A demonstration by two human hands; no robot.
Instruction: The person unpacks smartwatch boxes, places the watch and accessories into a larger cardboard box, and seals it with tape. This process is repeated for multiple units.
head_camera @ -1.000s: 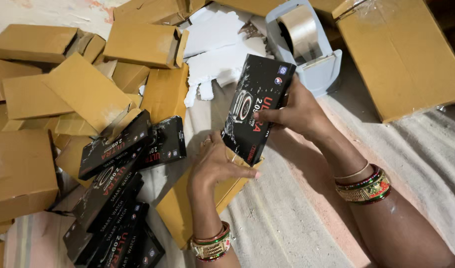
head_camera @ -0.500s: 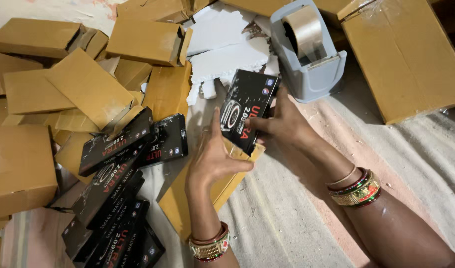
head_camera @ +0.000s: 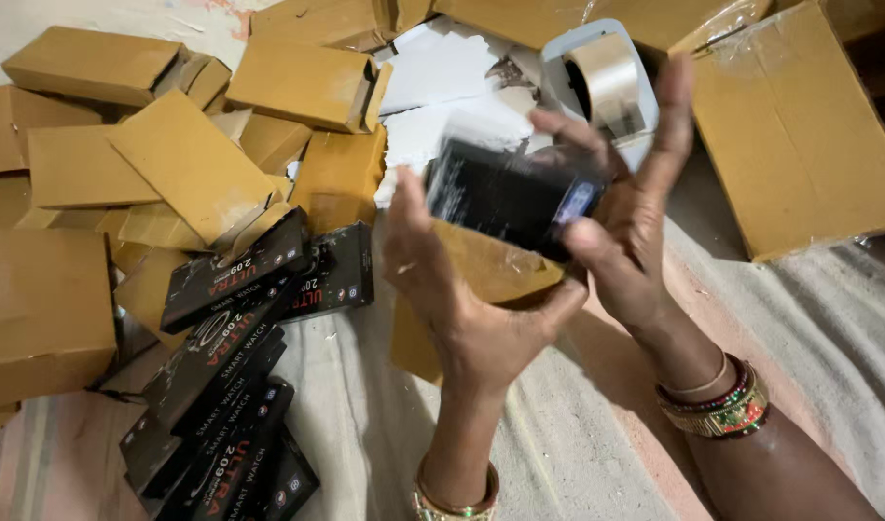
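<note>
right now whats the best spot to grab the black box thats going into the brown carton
Grip the black box by its exposed upper end, coming from the right hand side. Its lower end sits in the brown carton, which the left hand cups from below.

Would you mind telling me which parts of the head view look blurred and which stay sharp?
In the head view, the black box is motion-smeared, and so are the right hand and its fingers; the left hand is only slightly soft. The stack of black boxes, brown cartons and tape dispenser are sharp, under even, soft light.
</note>
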